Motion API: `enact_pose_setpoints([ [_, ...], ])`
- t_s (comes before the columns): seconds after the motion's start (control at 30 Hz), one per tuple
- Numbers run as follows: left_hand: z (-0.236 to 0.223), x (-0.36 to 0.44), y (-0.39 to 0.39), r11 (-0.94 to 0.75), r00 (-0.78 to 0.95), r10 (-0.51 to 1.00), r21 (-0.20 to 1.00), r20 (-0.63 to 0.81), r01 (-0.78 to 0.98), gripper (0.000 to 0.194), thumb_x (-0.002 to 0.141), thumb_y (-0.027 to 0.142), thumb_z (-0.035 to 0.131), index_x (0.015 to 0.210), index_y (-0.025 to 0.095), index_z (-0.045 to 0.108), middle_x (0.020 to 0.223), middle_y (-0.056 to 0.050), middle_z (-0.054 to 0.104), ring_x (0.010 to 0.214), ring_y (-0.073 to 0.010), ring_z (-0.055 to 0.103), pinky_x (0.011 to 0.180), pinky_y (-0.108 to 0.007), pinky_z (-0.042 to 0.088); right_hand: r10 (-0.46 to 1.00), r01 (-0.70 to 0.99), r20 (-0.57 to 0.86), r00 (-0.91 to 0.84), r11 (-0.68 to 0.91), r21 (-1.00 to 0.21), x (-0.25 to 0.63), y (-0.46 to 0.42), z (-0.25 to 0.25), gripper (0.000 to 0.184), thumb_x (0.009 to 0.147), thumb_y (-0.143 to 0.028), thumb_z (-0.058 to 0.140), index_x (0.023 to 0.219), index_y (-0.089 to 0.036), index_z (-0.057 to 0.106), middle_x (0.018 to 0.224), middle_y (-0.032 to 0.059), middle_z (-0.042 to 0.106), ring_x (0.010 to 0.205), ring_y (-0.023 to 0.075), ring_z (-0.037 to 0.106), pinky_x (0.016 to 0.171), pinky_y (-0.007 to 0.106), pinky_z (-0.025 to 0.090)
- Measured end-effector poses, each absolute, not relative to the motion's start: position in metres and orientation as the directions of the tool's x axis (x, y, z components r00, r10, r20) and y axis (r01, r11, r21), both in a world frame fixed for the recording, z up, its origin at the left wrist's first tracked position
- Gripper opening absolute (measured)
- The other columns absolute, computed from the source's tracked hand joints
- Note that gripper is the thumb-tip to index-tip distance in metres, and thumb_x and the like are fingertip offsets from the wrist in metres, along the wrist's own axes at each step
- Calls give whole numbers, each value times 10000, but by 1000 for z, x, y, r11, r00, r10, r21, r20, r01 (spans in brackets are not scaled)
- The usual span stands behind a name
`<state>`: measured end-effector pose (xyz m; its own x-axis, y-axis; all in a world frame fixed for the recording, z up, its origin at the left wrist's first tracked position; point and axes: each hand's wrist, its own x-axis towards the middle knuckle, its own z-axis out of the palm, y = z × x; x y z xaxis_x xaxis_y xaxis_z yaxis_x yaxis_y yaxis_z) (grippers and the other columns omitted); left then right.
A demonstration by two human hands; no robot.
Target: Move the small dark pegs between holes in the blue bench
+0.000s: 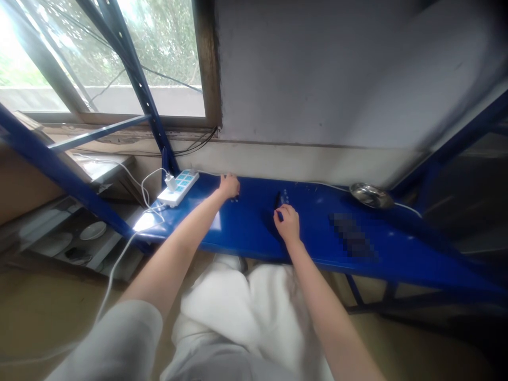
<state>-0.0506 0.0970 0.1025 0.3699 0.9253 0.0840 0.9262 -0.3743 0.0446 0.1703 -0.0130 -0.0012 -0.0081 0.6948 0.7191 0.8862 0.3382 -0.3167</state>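
Observation:
My left hand (230,186) rests at the back of the blue shelf top (250,227), right of the power strip. Its fingers curl downward; what lies under them is hidden, though a few small shiny bits (235,200) show just below. My right hand (289,223) is over the middle of the shelf, thumb and forefinger bent into a pinch. Whatever is in that pinch is too small to make out. Just beyond it are a small dark object (277,199) and several small clear pieces (284,196).
A white power strip (173,197) with a plugged-in white adapter (170,182) sits at the left end. Toward the right are a shiny metal dish (371,195) and a blurred-out dark rectangle (352,236). Blue metal uprights (146,100) and a white cable (113,270) border the left side.

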Motion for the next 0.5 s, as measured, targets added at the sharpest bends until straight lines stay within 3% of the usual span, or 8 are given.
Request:
enact_pose_setpoints([
  [0.5,104,-50,94,-353,349,935,57,58,934,116,674,284,676,699,171,673,1103,-109,553,1116,-305,375,969,-494,228,693,879,721,25,328,-346,170,-13,-1,195,846,-254,418,817,-180,597,944,106,599,913,214,543,758,348,413],
])
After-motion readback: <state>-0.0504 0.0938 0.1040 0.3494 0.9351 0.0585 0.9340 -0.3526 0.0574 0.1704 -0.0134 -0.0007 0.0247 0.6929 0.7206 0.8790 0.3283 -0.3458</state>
